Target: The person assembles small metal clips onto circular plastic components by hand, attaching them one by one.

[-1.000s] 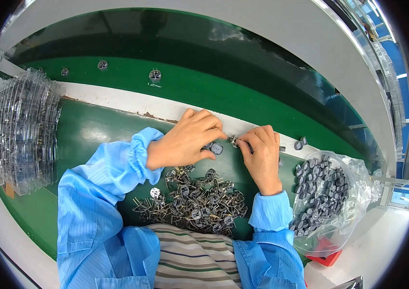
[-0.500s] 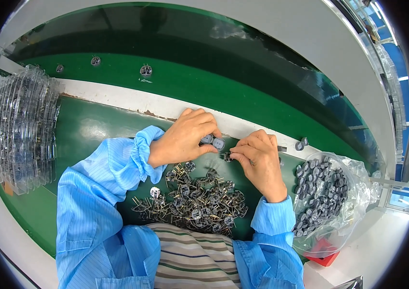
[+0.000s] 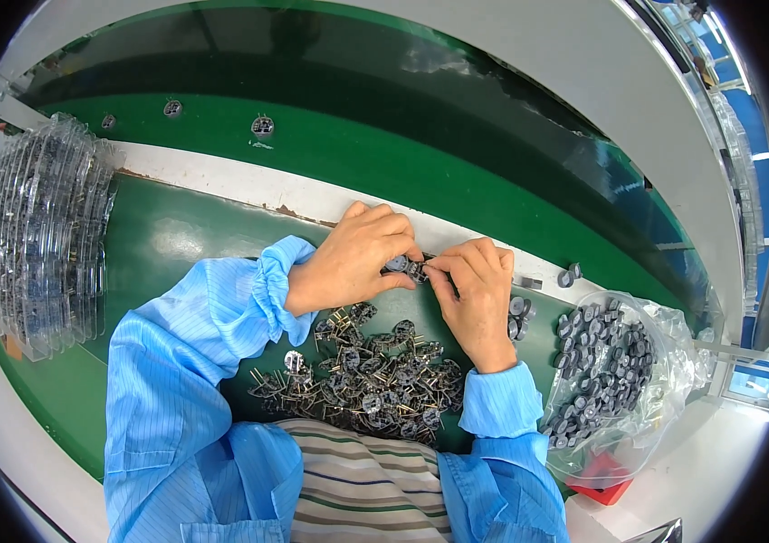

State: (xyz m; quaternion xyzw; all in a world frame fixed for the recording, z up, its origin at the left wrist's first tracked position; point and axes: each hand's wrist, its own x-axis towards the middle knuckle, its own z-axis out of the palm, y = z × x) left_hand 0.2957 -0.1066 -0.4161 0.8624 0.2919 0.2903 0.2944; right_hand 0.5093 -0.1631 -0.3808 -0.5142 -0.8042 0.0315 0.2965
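Observation:
My left hand (image 3: pixel 357 256) is closed on small round grey caps (image 3: pixel 397 263), pinching them between thumb and fingers. Against them sits a small dark circuit board part (image 3: pixel 417 271), gripped by the fingertips of my right hand (image 3: pixel 475 294). The two pieces meet between my hands, and fingers partly hide how they fit. Just below lies a heap of small round circuit boards (image 3: pixel 375 376) with gold pins. Beside my right wrist are a few more grey caps (image 3: pixel 520 312).
A clear plastic bag (image 3: pixel 665 380) full of grey caps lies at right, above a red box (image 3: pixel 603 484). Stacked clear trays (image 3: pixel 45 240) stand at left. Beyond a white ledge (image 3: pixel 239 190), the green conveyor belt (image 3: pixel 348 149) carries three round parts. Two caps (image 3: pixel 569 275) sit on the ledge.
My right hand has moved left and brought the circuit board part up against the grey caps in my left hand. The parts on the belt have shifted slightly left.

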